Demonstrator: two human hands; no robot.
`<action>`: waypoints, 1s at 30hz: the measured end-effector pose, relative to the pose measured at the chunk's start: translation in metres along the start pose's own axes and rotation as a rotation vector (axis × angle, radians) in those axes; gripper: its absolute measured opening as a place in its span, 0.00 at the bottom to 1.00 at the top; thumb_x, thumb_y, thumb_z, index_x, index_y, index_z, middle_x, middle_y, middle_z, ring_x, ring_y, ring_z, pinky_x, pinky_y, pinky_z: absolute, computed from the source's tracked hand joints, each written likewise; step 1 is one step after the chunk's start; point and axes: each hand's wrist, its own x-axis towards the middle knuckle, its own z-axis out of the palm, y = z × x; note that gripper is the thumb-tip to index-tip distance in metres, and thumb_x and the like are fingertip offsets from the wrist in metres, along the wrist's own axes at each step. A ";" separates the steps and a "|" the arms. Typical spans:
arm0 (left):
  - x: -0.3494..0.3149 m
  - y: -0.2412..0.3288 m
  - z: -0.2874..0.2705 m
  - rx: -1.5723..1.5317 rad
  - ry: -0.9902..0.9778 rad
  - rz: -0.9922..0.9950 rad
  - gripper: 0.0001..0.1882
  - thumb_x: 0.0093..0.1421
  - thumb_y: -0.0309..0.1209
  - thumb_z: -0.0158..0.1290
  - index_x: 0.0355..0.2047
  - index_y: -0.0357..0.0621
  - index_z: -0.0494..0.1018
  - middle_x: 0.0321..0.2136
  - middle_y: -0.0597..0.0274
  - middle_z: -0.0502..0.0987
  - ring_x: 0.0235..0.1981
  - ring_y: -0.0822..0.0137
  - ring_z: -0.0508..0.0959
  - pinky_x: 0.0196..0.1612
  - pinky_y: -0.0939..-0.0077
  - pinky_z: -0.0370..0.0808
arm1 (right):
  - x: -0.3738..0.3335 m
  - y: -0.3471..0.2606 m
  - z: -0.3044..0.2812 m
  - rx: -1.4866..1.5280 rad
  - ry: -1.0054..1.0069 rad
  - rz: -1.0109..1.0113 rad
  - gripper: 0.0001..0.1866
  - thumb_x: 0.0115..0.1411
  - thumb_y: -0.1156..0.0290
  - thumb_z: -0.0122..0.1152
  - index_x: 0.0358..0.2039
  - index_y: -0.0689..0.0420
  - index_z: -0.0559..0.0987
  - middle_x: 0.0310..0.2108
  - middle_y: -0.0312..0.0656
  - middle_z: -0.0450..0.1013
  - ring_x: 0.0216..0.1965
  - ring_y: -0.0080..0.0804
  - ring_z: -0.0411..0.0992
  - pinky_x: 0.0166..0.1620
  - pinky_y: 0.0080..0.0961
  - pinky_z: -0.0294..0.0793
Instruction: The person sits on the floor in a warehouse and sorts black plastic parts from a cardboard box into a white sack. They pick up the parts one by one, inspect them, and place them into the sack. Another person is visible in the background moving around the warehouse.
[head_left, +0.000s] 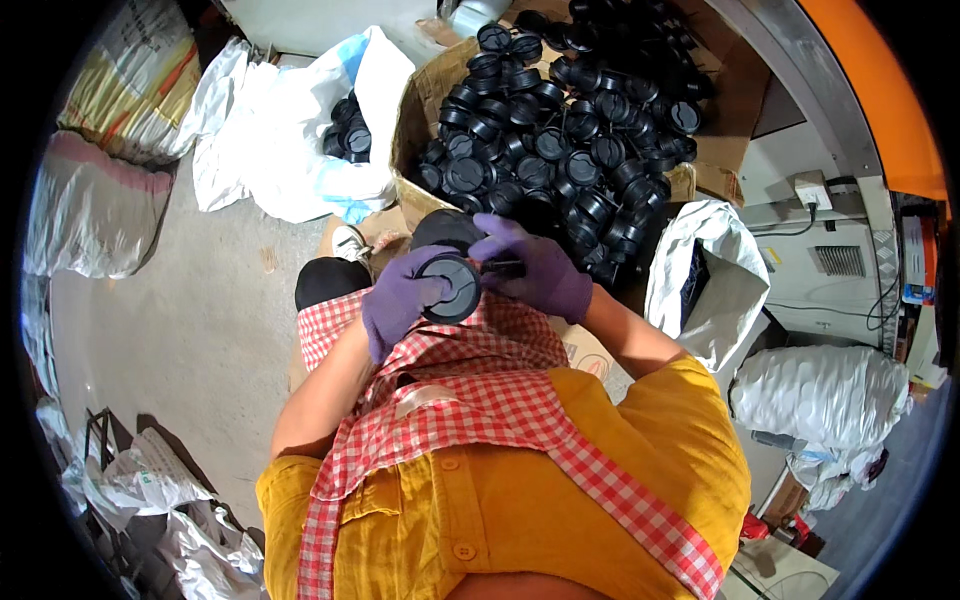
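Note:
My left hand (pixel 398 303), in a purple glove, grips a round black plastic cap (pixel 452 288) by its rim, with the thumb across its flat face. The cap is held over my lap, face up toward me. At the cap's right edge, my right hand (pixel 540 268), gloved in the same purple, has its fingers bent around a small dark piece. Whether that piece is joined to the cap cannot be made out. Just beyond my hands, a large cardboard box (pixel 420 203) holds a heap of similar black caps (pixel 550 145).
A white sack (pixel 270 140) with more black parts lies left of the box. Another open white sack (pixel 715 275) stands to its right. Stuffed sacks (pixel 100 205) line the far left. White plastic bags (pixel 195 515) lie at lower left. An orange panel (pixel 880 90) edges the upper right.

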 end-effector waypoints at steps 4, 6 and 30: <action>-0.011 0.001 -0.001 0.381 -0.061 0.158 0.22 0.52 0.23 0.49 0.50 0.33 0.67 0.38 0.58 0.75 0.37 0.70 0.75 0.41 0.78 0.73 | -0.005 -0.024 0.000 -0.066 -0.369 0.205 0.24 0.51 0.66 0.62 0.49 0.58 0.70 0.34 0.48 0.74 0.37 0.41 0.74 0.37 0.32 0.72; -0.028 0.026 0.018 1.164 -0.179 0.165 0.22 0.52 0.26 0.52 0.49 0.36 0.68 0.40 0.52 0.75 0.41 0.63 0.76 0.45 0.71 0.72 | -0.002 -0.032 -0.003 -0.246 -0.572 0.241 0.23 0.52 0.65 0.60 0.48 0.60 0.70 0.33 0.44 0.75 0.35 0.33 0.74 0.36 0.29 0.72; 0.019 0.002 0.049 1.190 0.268 0.429 0.21 0.42 0.26 0.56 0.40 0.56 0.73 0.33 0.53 0.71 0.35 0.49 0.73 0.37 0.59 0.71 | 0.016 0.061 0.044 0.076 0.602 0.296 0.14 0.51 0.77 0.54 0.41 0.56 0.75 0.33 0.41 0.76 0.35 0.29 0.75 0.40 0.22 0.72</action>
